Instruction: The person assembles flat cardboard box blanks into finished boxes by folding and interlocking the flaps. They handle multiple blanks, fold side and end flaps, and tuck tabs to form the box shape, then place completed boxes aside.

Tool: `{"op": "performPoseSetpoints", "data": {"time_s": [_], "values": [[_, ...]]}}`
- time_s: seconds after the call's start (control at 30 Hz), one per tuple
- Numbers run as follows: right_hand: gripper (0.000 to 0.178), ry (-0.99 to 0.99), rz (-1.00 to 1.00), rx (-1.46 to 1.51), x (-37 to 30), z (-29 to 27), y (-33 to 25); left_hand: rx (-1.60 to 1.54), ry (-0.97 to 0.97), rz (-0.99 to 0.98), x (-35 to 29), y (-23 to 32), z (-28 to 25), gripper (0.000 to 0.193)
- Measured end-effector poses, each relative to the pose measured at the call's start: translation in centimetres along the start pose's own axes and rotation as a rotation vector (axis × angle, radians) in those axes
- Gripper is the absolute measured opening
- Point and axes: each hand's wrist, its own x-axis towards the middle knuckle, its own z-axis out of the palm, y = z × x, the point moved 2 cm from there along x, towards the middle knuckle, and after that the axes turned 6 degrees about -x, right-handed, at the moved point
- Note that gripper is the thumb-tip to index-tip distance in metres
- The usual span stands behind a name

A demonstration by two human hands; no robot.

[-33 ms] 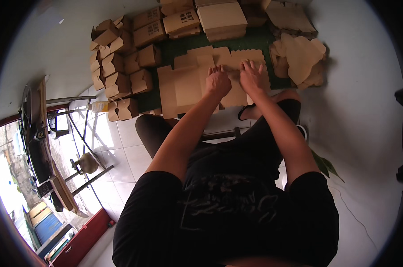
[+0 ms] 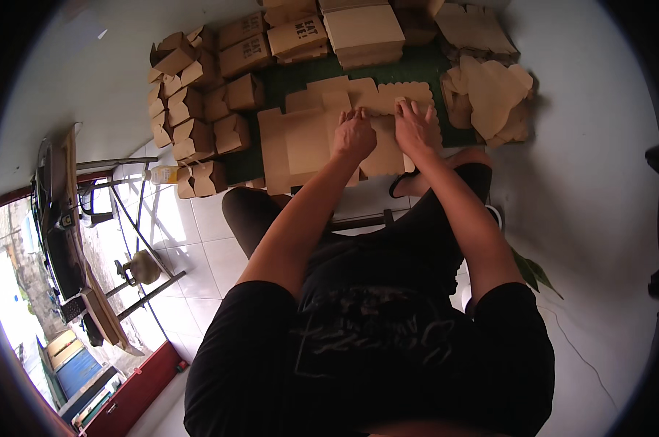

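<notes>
- Both forearms, the left forearm (image 2: 308, 200) and the right forearm (image 2: 455, 197), rise from the lower edge and lean in over the cardboard sheet (image 2: 308, 149).
- The left hand (image 2: 356, 137) is back upward, wrist bent a little, its fingers curled down at the sheet's middle. Whether they pinch the card or only press it, I cannot tell.
- The right hand (image 2: 415, 132) is just beside it, apart from the left, fingers reaching forward and slightly spread near the sheet's scalloped edge; its thumb is hard to make out, so I cannot tell if it grips.
- The sheet lies mostly flat under both hands on the green counter (image 2: 282, 75), in front of the person, one side near the knees.
- Left of it, folded brown boxes (image 2: 191, 138) stand packed together in rows; their insides are hidden.
- Printed boxes (image 2: 245, 56) sit behind these, lids down, contents out of sight.
- A stack (image 2: 366, 36) of pale brown card is at the far middle.
- On the right, loose blanks (image 2: 495, 95) are piled unevenly, some with wavy edges.
- A clear bottle (image 2: 162, 175) showing yellow is near the closest boxes; liquid or label, I cannot tell.
</notes>
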Motion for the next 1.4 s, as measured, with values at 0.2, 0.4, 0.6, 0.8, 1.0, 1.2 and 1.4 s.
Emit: {"op": "performPoseSetpoints", "data": {"time_s": [0.2, 0.4, 0.6, 0.8, 1.0, 1.2, 1.4], "values": [[0.068, -0.098, -0.094, 0.579, -6.1, -2.2, 1.6, -0.270, -0.119, -0.044, -5.6, -2.5, -4.1, 0.042], [0.077, -0.223, -0.412, 0.476, -9.2, -3.9, 0.1, -0.243, 0.031, 0.203, -9.6, -1.9, -6.4, 0.046], [0.061, -0.094, -0.467, 0.456, -8.9, -2.5, -0.3, -0.234, -0.033, 0.235, -9.8, -2.1, -6.4, 0.052], [0.042, -0.009, -0.497, 0.478, -8.7, -1.4, 0.2, -0.245, -0.076, 0.269, -8.8, -1.7, -5.7, 0.055], [0.029, 0.067, -0.517, 0.483, -8.7, -1.0, 0.4, -0.201, -0.158, 0.252, -8.0, -1.1, -5.4, 0.060], [0.018, 0.047, -0.536, 0.506, -8.6, -0.6, 0.9, -0.184, -0.168, 0.262, -7.6, -1.4, -4.6, 0.057], [0.020, 0.091, -0.547, 0.394, -8.8, -0.3, 1.2, -0.235, -0.054, 0.317, -7.5, -1.3, -4.4, 0.027]]}}
